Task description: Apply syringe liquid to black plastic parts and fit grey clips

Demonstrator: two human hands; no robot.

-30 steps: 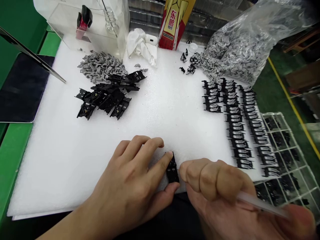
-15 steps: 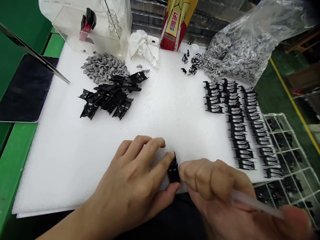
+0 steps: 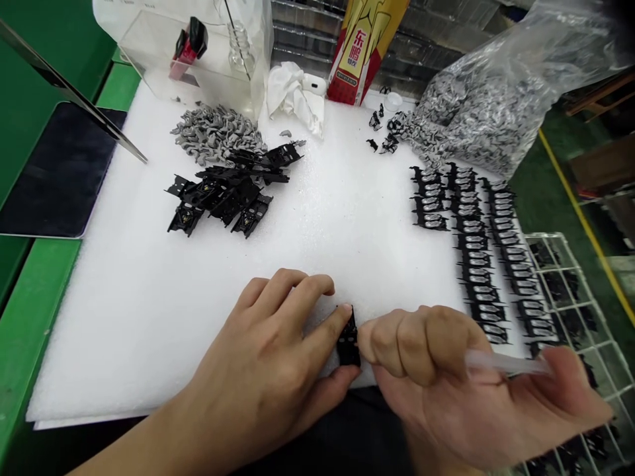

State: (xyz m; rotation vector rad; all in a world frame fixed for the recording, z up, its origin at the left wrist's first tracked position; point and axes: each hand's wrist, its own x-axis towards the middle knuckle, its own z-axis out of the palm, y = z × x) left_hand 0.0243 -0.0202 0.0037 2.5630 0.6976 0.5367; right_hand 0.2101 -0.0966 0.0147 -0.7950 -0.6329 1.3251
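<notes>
Left hand (image 3: 262, 350): its grip is clamping, thumb and forefinger pinching a black plastic part (image 3: 348, 340), seemingly to steady it.
Right hand (image 3: 446, 377): its grip is closed, fingers curling around a clear plastic rod (image 3: 506, 362), with the knuckles sitting just beside the part.
Part: it is resting between both hands at the near edge of the white foam sheet (image 3: 99, 330), probably kept close for fine handling.
Foam: it is lying on the green surface (image 3: 34, 317), apparently cushioning everything.
Right side: small black-and-silver parts (image 3: 476, 264) are standing in tidy columns, likely to keep them separate, beside a wire rack (image 3: 570, 291).
Middle: black plastic frames (image 3: 223, 195) are lying heaped against grey clips (image 3: 213, 135).
Far: a clear plastic bag (image 3: 486, 112) is spilling similar parts.
</notes>
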